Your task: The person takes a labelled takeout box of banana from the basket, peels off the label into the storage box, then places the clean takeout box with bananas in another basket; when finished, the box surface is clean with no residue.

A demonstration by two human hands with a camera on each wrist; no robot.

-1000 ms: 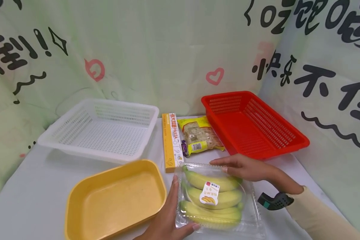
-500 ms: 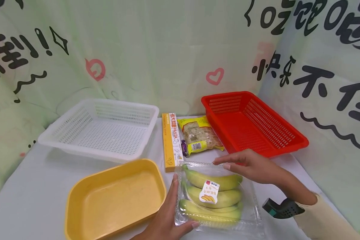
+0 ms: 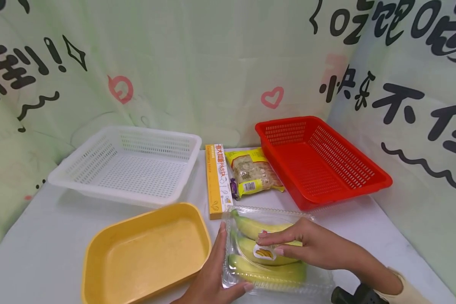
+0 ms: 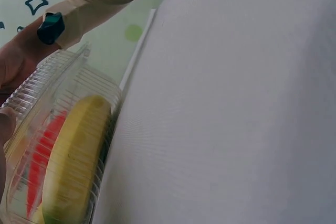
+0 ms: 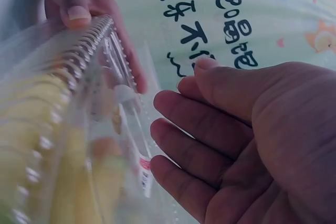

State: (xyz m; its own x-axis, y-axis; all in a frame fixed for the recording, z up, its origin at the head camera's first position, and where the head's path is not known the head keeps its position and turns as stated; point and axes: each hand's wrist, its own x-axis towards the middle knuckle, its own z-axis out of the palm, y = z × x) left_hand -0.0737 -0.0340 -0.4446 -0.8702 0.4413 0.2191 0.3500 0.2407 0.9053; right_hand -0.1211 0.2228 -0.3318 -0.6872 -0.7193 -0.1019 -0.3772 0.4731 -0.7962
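A clear plastic clamshell box [image 3: 318, 279] of bananas [image 3: 266, 274] lies at the front of the table, with a white label [image 3: 264, 253] on its lid. My left hand [image 3: 213, 270] holds the box's left side, thumb over the near edge and fingers along the side. Above the lid is my right hand [image 3: 315, 245], its fingers reaching over the label. In the right wrist view the right hand [image 5: 236, 145] has loosely bent fingers with nothing between them; whether the fingertips touch the lid, I cannot tell. The left wrist view catches one banana [image 4: 79, 156] through the box's side.
A yellow tub [image 3: 144, 253] stands left of the box. Behind are a white basket [image 3: 144, 169] and, at right, a red basket [image 3: 311, 164]. Between them lie a pasta box [image 3: 217, 181], a yellow-and-clear food bag [image 3: 252, 171] and a small purple-wrapped item [image 3: 234, 188].
My right hand has left the box's far right edge and moved nearer and leftward over the label. My left hand and the banana box have stayed in place.
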